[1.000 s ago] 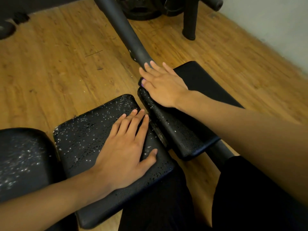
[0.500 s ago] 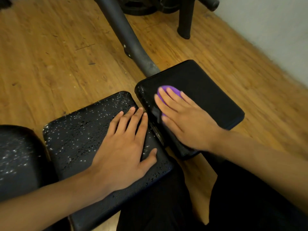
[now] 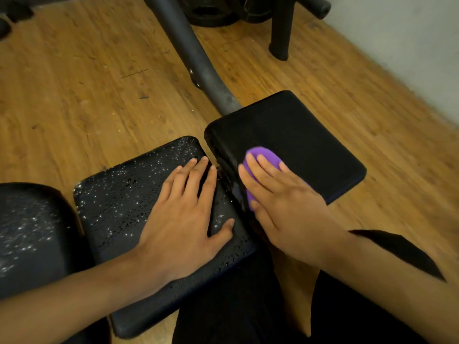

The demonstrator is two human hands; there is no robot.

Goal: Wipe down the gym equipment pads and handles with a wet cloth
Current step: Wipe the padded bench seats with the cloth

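Note:
Two black pads sit side by side below me. The left pad [image 3: 124, 199] is dotted with water droplets, and my left hand [image 3: 188, 214] rests flat on it with straight fingers. The right pad [image 3: 298, 135] looks darker and free of droplets. My right hand [image 3: 280, 199] presses a purple cloth [image 3: 263, 155] flat against the near left part of that pad; most of the cloth is hidden under my palm and fingers.
A third wet black pad [image 3: 27, 232] lies at the far left. A grey metal tube [image 3: 198, 63] runs up from between the pads. Black machine legs [image 3: 280, 28] and weight plates [image 3: 211, 13] stand on the wooden floor near the white wall [image 3: 409, 45].
My right hand slid with the purple cloth from the right pad's far edge near the tube back toward me. The left hand stayed flat on the wet pad.

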